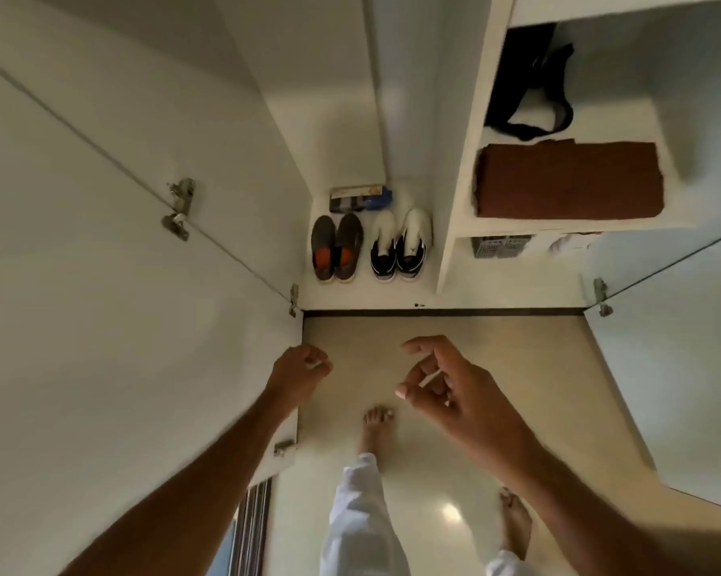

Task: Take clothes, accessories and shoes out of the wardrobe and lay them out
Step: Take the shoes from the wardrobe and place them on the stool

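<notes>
The left wardrobe door [134,251] stood swung open, and the left hand [298,367] hung at its lower edge with the fingers curled in; whether they touched the door or held nothing could not be told.

On the wardrobe floor [350,291], well ahead of both hands, sat the grey slip-on shoes [337,248], side by side with orange insoles showing. They looked light and soft-walled, likely to fold if squeezed at the toe, so the firmer heel rims seemed the better hold (two fingers hooked inside could probably lift both at once). Behind them lay a small striped packet [358,198], too blurred to identify.

Just beside the grey pair stood the white and black sneakers [401,245], bulkier and stiffer, probably somewhat heavier; the heel collar or tongue looked the natural grip, one shoe per hand.

The right hand [441,388] hovered over the floor tiles [516,367], fingers loosely bent and parted, holding nothing.

On the shelf [558,226] to the right lay a folded rust-brown cloth [570,180], soft and limp by its look, best lifted from beneath with both palms to keep the fold. Behind it hung a black strappy garment [529,85], light and floppy, likely to tangle.
</notes>
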Demonstrator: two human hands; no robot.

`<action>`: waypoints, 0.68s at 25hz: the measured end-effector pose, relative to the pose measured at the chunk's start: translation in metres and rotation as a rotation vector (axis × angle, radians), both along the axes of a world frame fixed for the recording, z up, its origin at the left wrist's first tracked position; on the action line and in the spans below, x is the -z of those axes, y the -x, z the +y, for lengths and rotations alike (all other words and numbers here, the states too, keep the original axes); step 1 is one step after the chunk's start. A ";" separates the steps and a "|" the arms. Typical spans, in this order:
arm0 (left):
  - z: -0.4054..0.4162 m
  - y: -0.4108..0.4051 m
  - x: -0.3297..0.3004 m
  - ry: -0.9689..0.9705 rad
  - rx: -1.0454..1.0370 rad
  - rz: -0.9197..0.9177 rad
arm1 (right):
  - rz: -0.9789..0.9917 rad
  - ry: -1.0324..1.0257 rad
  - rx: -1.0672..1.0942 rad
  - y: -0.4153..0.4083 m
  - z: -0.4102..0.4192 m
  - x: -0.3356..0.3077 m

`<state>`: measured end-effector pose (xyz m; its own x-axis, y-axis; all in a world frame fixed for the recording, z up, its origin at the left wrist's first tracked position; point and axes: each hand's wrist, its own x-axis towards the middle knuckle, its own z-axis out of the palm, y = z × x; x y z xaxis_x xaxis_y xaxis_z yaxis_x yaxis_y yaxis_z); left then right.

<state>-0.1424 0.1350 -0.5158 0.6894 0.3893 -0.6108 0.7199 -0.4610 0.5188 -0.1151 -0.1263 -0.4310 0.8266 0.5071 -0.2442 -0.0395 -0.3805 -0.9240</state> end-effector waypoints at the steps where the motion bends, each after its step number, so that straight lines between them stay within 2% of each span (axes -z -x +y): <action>1: 0.020 -0.022 0.027 -0.015 0.120 0.052 | 0.020 0.000 0.036 -0.010 0.022 0.017; 4: 0.073 -0.077 0.108 -0.092 0.354 0.173 | 0.118 -0.013 0.098 -0.028 0.090 0.074; 8: 0.120 -0.138 0.201 -0.154 0.412 0.132 | 0.232 -0.038 0.114 -0.036 0.150 0.154; 11: 0.139 -0.165 0.263 -0.225 0.529 0.176 | 0.298 -0.008 0.081 -0.031 0.164 0.199; 17: 0.156 -0.225 0.367 -0.278 0.530 0.204 | 0.475 0.197 0.092 -0.031 0.159 0.270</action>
<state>0.0826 0.2914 -0.8829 0.7122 0.1898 -0.6758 0.4287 -0.8799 0.2047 -0.0839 0.0329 -0.7012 0.6401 0.3442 -0.6869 -0.4785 -0.5209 -0.7069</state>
